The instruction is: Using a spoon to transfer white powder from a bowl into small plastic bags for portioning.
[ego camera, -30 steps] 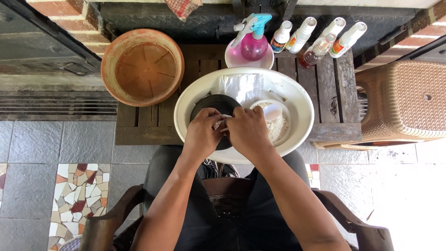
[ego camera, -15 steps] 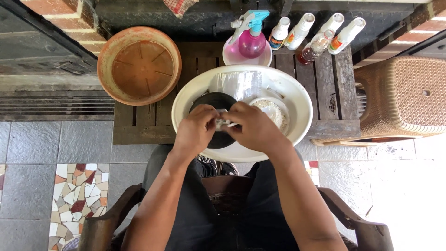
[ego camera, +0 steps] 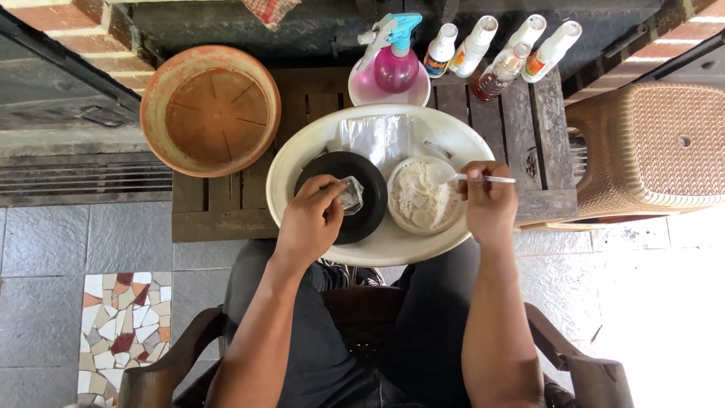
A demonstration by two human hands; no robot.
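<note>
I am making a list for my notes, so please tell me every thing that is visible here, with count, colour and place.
white basin: 1, white, on the wooden pallet table
black dish: 1, black, left inside the basin
powder bowl: 1, white powder inside, right in the basin
foil sheet: 1, silver, back of the basin
terracotta pot: 1, orange-brown, back left
spray bottle: 1, pink with blue trigger, in a white bowl
small bottles: about five, mostly white, back right
wicker stool: 1, tan, right
left hand: holds a small clear container
right hand: holds a white spoon over the powder
</note>
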